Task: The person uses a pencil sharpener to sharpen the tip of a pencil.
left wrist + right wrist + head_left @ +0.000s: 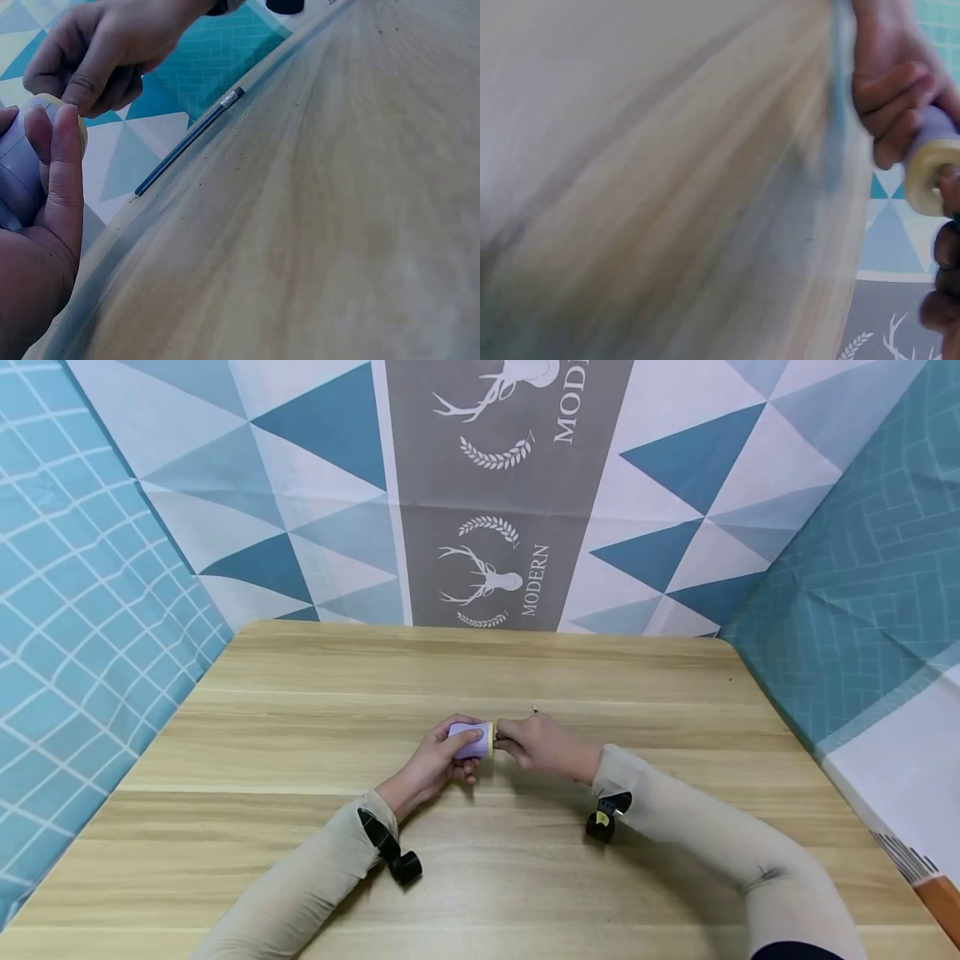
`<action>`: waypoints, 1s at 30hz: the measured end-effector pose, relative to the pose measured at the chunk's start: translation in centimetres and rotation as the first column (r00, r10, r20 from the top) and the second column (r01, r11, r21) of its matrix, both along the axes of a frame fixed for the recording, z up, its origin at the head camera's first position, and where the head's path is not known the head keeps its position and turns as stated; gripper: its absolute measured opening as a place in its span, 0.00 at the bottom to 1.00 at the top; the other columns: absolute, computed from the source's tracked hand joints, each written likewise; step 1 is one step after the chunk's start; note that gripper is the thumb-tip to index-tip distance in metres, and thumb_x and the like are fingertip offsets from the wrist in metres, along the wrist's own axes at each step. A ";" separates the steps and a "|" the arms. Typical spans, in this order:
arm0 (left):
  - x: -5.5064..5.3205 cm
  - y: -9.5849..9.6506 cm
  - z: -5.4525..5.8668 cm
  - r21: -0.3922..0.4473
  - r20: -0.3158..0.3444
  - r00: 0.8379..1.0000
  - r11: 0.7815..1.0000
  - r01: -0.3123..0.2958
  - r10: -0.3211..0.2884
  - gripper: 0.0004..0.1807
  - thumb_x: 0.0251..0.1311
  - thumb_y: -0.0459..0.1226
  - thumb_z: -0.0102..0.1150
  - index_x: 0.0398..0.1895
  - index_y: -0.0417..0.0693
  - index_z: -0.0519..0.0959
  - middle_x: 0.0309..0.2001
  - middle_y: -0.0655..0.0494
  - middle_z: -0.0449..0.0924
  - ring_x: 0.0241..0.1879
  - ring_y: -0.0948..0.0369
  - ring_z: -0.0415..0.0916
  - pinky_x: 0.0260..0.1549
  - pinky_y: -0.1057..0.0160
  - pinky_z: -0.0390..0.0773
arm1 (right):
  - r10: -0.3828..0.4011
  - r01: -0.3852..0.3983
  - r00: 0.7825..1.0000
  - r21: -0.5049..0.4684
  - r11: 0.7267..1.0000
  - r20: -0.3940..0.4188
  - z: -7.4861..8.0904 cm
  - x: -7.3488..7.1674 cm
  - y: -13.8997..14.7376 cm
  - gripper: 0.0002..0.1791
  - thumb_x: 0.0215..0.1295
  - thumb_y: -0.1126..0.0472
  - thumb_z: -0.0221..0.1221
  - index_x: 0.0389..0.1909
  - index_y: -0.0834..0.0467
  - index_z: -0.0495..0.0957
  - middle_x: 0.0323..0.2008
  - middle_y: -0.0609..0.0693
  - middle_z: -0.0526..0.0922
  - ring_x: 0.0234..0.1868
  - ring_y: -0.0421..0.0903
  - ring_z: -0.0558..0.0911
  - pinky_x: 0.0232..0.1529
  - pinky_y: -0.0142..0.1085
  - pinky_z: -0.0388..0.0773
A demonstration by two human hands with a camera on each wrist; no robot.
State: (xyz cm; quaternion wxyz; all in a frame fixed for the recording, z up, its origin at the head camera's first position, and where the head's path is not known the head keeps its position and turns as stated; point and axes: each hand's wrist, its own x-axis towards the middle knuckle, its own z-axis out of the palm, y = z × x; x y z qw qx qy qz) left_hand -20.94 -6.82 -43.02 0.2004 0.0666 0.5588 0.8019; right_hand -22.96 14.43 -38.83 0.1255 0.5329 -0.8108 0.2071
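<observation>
In the head view, my left hand [431, 764] grips a lavender cylinder [477, 750] with a pale yellow rim, thumb laid along its side. The cylinder is on its side, rim facing right. My right hand [546, 743] has its fingers curled at the rim; they seem to pinch a small dark piece there, mostly hidden. The right wrist view shows the yellow rim [919, 184] ringing an opening, with a right fingertip at its edge. A slim pencil [186, 144] with a metal band lies on the table in the left wrist view, largely hidden behind the right hand in the head view.
Both hands are over the middle of a wood-grain table [480, 877]. A patterned cloth with deer prints [480, 577] hangs at its far edge, with blue cloths to the left and right. Black straps with small cameras are on both wrists.
</observation>
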 end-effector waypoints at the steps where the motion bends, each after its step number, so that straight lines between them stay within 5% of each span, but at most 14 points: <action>1: 0.0 0.0 0.0 0.000 -0.001 1.000 1.000 0.000 0.000 0.09 0.69 0.35 0.55 0.50 0.46 0.75 0.24 0.49 0.76 0.16 0.64 0.73 0.18 0.65 0.83 | -0.017 0.018 0.995 -0.008 1.000 0.096 0.2 0.0 0.0 0.10 0.65 0.70 0.61 0.28 0.58 0.70 0.19 0.44 0.75 0.17 0.36 0.70 0.17 0.25 0.70; 3: 0.0 0.0 0.0 -0.003 0.000 1.000 1.000 -0.002 0.002 0.09 0.68 0.34 0.55 0.49 0.46 0.76 0.24 0.49 0.76 0.16 0.64 0.73 0.18 0.65 0.83 | -0.057 0.063 0.957 -0.011 0.998 0.286 0.7 -0.1 -0.1 0.11 0.66 0.69 0.60 0.26 0.58 0.70 0.18 0.42 0.72 0.17 0.35 0.67 0.19 0.27 0.67; 5: 0.0 0.1 0.0 -0.005 0.005 1.000 1.000 -0.007 0.007 0.09 0.68 0.34 0.55 0.49 0.47 0.76 0.24 0.49 0.76 0.16 0.64 0.73 0.17 0.65 0.83 | -0.093 0.110 0.870 -0.006 0.994 0.484 1.2 -0.3 -0.2 0.12 0.67 0.69 0.59 0.24 0.58 0.70 0.16 0.41 0.68 0.17 0.34 0.64 0.19 0.28 0.63; 6: 0.0 0.1 0.0 -0.005 0.006 1.000 1.000 -0.009 0.009 0.08 0.68 0.34 0.55 0.49 0.47 0.76 0.24 0.49 0.76 0.16 0.64 0.73 0.17 0.65 0.83 | -0.110 0.134 0.808 0.000 0.991 0.579 1.4 -0.4 -0.2 0.12 0.67 0.69 0.59 0.24 0.58 0.70 0.15 0.42 0.67 0.16 0.35 0.63 0.18 0.28 0.61; 9: 0.0 0.2 0.1 -0.009 0.007 1.000 1.000 -0.010 0.011 0.08 0.68 0.33 0.55 0.48 0.47 0.76 0.24 0.48 0.75 0.16 0.64 0.73 0.17 0.65 0.83 | -0.133 0.189 0.566 0.030 0.982 0.813 2.2 -0.6 -0.3 0.14 0.68 0.68 0.57 0.23 0.59 0.68 0.12 0.44 0.63 0.13 0.38 0.59 0.14 0.29 0.55; 12: 0.1 0.2 0.1 -0.014 0.003 1.000 1.000 0.000 0.000 0.08 0.68 0.34 0.55 0.48 0.48 0.76 0.26 0.47 0.75 0.17 0.63 0.74 0.18 0.65 0.83 | -0.133 0.212 0.342 0.061 0.975 0.930 2.6 -0.9 -0.2 0.15 0.70 0.67 0.55 0.22 0.59 0.65 0.11 0.46 0.61 0.11 0.40 0.54 0.11 0.30 0.49; 19: 0.2 0.2 0.3 -0.021 -0.016 0.999 0.999 0.027 -0.028 0.12 0.66 0.33 0.56 0.52 0.43 0.75 0.28 0.47 0.75 0.17 0.63 0.74 0.18 0.64 0.84 | -0.082 0.170 -0.097 0.097 0.981 0.992 2.2 -1.8 0.3 0.11 0.75 0.64 0.47 0.30 0.60 0.68 0.12 0.43 0.56 0.10 0.34 0.54 0.09 0.26 0.46; 21: 0.2 0.2 0.3 -0.026 -0.019 0.999 0.999 0.026 -0.027 0.14 0.66 0.33 0.56 0.53 0.42 0.74 0.27 0.47 0.75 0.17 0.64 0.74 0.18 0.64 0.84 | -0.066 0.152 -0.187 0.095 0.984 0.980 1.9 -2.0 0.4 0.11 0.77 0.63 0.43 0.34 0.61 0.68 0.12 0.42 0.56 0.10 0.32 0.55 0.09 0.24 0.46; 23: 0.1 0.3 0.3 -0.030 -0.019 0.999 0.999 0.025 -0.025 0.14 0.66 0.33 0.57 0.54 0.41 0.74 0.27 0.48 0.75 0.16 0.64 0.74 0.18 0.64 0.84 | -0.051 0.149 -0.236 0.089 0.985 0.970 1.8 -2.0 0.5 0.11 0.78 0.62 0.41 0.35 0.61 0.67 0.12 0.41 0.56 0.09 0.32 0.56 0.09 0.24 0.46; 24: 0.1 0.3 0.3 -0.031 -0.022 0.999 0.999 0.025 -0.026 0.14 0.66 0.33 0.57 0.53 0.42 0.74 0.27 0.48 0.75 0.16 0.64 0.74 0.18 0.64 0.84 | -0.047 0.151 -0.242 0.085 0.985 0.969 1.8 -2.0 0.5 0.11 0.78 0.62 0.41 0.34 0.60 0.66 0.12 0.41 0.56 0.09 0.32 0.56 0.10 0.24 0.46; 26: 0.0 0.2 0.2 -0.027 -0.031 0.999 0.999 0.028 -0.029 0.13 0.66 0.34 0.57 0.52 0.43 0.75 0.28 0.48 0.75 0.17 0.64 0.74 0.18 0.63 0.85 | -0.051 0.156 -0.215 0.086 0.984 0.975 2.0 -1.9 0.5 0.10 0.78 0.62 0.42 0.34 0.60 0.65 0.12 0.42 0.57 0.10 0.33 0.56 0.10 0.25 0.46; 28: 0.0 0.1 0.2 -0.019 -0.037 0.999 0.999 0.027 -0.028 0.12 0.66 0.34 0.57 0.51 0.45 0.76 0.28 0.48 0.75 0.17 0.63 0.74 0.18 0.63 0.85 | -0.072 0.161 -0.145 0.096 0.982 0.987 2.3 -1.6 0.4 0.10 0.77 0.61 0.44 0.33 0.60 0.64 0.13 0.43 0.59 0.11 0.35 0.56 0.12 0.26 0.49; 30: 0.1 0.0 0.1 -0.011 -0.046 0.999 1.000 0.028 -0.029 0.11 0.66 0.34 0.57 0.50 0.45 0.76 0.28 0.48 0.75 0.17 0.64 0.74 0.18 0.63 0.85 | -0.118 0.158 -0.017 0.119 0.980 0.993 2.6 -1.4 0.5 0.11 0.76 0.60 0.48 0.34 0.64 0.67 0.15 0.46 0.64 0.13 0.37 0.60 0.13 0.28 0.54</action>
